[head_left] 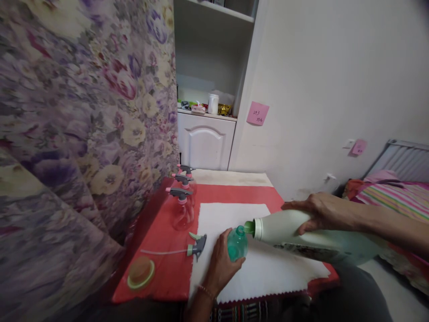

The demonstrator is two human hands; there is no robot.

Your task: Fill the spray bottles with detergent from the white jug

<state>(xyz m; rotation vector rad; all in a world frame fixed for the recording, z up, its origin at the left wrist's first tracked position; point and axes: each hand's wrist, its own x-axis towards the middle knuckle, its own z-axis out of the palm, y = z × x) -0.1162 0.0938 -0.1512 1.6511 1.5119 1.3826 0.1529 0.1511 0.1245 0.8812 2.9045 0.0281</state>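
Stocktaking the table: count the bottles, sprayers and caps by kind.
pink spray bottles: 3
green bottle: 1
white jug: 1
loose sprayer: 1
cap: 1
Total: 7

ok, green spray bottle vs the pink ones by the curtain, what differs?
Colour: the green bottle is translucent green, while the pink bottles are clear pink.
Top: the green bottle's neck is open, with a trigger head lying beside it. The pink bottles carry theirs.
Hold: the left hand grips the green bottle on the white cloth, under the white jug's spout. The pink bottles stand free on the red tabletop.
Shared: both are small and rounded.
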